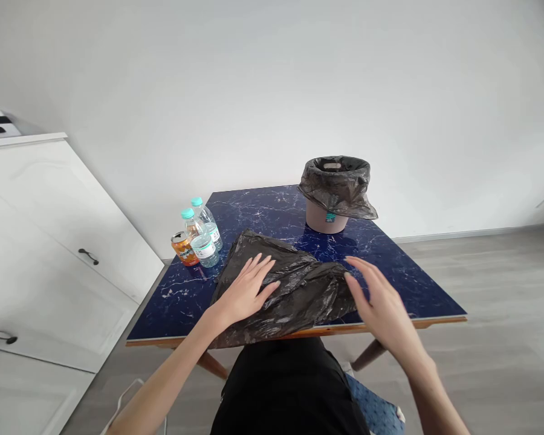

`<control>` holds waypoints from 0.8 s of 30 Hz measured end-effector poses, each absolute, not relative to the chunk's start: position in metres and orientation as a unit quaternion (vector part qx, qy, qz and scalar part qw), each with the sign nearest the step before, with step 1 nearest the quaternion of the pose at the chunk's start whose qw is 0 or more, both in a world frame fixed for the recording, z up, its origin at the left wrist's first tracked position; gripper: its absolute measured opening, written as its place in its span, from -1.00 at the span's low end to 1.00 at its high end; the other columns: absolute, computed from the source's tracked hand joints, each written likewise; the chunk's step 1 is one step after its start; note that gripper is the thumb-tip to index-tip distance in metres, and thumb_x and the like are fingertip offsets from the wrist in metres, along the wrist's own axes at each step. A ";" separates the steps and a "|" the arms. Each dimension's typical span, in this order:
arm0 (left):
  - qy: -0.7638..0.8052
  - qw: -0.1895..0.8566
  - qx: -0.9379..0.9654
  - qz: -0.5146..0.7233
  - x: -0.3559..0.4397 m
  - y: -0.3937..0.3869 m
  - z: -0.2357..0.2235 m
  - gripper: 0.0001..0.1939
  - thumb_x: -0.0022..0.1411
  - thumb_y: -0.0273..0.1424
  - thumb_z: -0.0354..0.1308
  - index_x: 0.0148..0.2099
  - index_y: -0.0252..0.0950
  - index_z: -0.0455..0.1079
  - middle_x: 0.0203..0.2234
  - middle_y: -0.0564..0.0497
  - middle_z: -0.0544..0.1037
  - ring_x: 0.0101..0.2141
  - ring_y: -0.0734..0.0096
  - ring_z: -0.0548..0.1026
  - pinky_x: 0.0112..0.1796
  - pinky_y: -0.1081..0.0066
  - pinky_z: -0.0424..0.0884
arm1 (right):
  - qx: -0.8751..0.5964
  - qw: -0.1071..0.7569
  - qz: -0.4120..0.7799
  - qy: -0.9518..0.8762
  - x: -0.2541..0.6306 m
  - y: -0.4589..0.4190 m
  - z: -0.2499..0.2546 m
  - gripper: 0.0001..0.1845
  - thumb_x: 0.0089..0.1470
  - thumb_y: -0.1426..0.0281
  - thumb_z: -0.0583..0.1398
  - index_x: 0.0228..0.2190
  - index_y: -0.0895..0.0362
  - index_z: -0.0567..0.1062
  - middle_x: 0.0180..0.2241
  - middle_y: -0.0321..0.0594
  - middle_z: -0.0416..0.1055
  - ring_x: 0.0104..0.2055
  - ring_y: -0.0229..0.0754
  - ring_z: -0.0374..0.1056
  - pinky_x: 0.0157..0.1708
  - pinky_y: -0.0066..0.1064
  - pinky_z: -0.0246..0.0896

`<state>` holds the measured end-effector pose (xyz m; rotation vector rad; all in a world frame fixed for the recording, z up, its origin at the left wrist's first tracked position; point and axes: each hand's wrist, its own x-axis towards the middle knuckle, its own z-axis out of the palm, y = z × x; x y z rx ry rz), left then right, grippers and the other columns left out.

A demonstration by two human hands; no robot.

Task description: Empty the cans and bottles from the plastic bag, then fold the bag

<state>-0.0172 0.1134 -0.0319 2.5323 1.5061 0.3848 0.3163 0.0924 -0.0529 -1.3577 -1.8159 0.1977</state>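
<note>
A black plastic garbage bag (294,296) lies crumpled across the front of the blue marbled table (263,211), part of it hanging over the near edge. My left hand (247,290) rests flat on the bag's left half, its fingers stretched out. At the bag's right end is my right hand (376,296), fingers extended and thumb apart from them. The fingertips are at the bag's edge, with nothing gripped between them. Farther back on the right stands a pinkish trash bin (320,219), lined with another black bag (338,193) folded over its rim.
Two clear bottles with turquoise caps, a front one (202,244) and a rear one (211,223), stand at the table's left beside an orange can (184,249). A white cabinet (49,241) is on the left. A white wall (272,90) rises behind the table.
</note>
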 end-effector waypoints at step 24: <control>0.537 0.085 0.837 0.067 0.040 0.204 -0.086 -0.18 0.59 0.13 -0.40 0.65 -0.17 -0.08 0.60 -0.07 -0.09 0.58 -0.06 -0.17 0.50 -0.21 -0.19 | -0.593 0.239 -0.035 -0.768 0.249 0.113 -0.133 -0.02 0.46 -0.18 -0.20 0.46 0.34 0.26 0.50 0.20 0.11 0.58 0.27 -0.05 0.53 0.19 -0.18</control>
